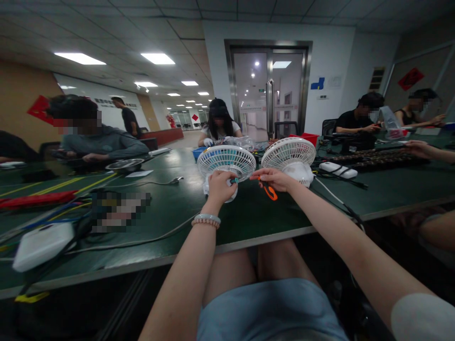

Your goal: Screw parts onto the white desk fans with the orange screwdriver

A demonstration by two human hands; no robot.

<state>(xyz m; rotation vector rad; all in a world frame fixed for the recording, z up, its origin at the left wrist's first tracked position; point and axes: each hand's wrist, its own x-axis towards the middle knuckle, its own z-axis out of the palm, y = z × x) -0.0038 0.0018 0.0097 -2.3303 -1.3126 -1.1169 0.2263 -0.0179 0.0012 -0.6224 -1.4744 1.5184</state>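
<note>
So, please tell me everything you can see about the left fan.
The left fan is small and white, apparently plastic, with a round grille of thin ribs; bluish blades show through it. It stands upright on the green table, beside a second white fan, and they seem not to touch. The left hand grips its base from the front, hiding most of it. The right hand holds an orange-handled tool close by.

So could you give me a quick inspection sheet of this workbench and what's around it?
Surface: dark green table.
Job's things: left fan; right fan; orange-handled tool.
Clutter: white box; metal bowl; red bin.
Hands: left hand grips the left fan's base; right hand holds the tool.
Cables: white cord; grey cable.
Surroundings: seated co-workers, glass door.
</note>
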